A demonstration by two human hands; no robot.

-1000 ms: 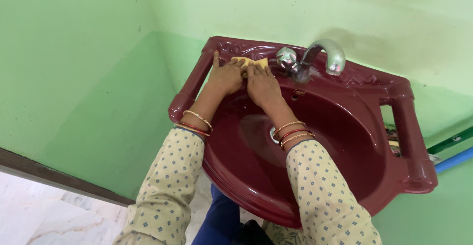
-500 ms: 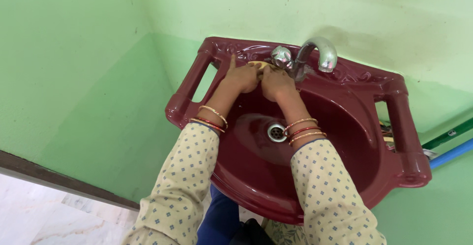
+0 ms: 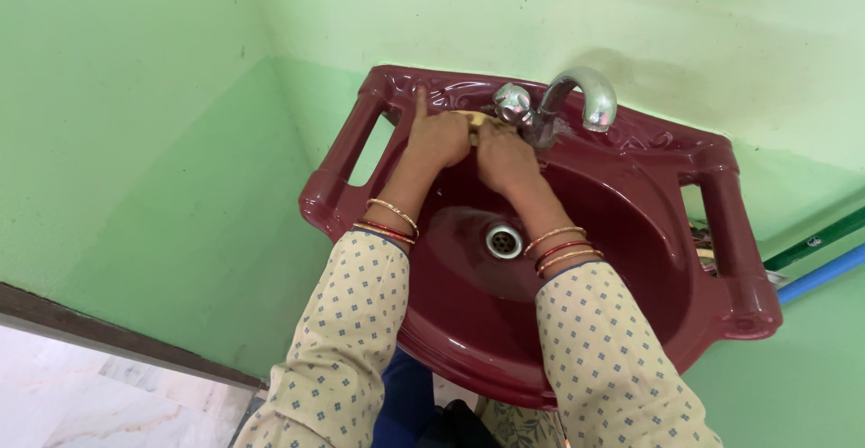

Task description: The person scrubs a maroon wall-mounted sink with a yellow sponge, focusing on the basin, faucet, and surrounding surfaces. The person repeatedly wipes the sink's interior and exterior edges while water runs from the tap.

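A dark red wash basin (image 3: 631,232) hangs on a green wall. My left hand (image 3: 439,137) and my right hand (image 3: 506,158) press side by side on a small yellow sponge (image 3: 475,117) at the basin's back ledge, just left of the chrome tap (image 3: 577,96). The sponge is mostly hidden under my fingers. My left index finger points up along the rim. Both wrists carry gold and red bangles. A round metal drain (image 3: 504,240) shows between my forearms.
The basin has open side handles at left (image 3: 360,146) and right (image 3: 730,232). A blue pipe (image 3: 824,274) and a green pipe run along the wall at right. A pale marble floor (image 3: 90,394) lies at lower left.
Both hands and the sponge have slid right along the back ledge, from the left part of the rim to right beside the tap base. The camera view shifted slightly.
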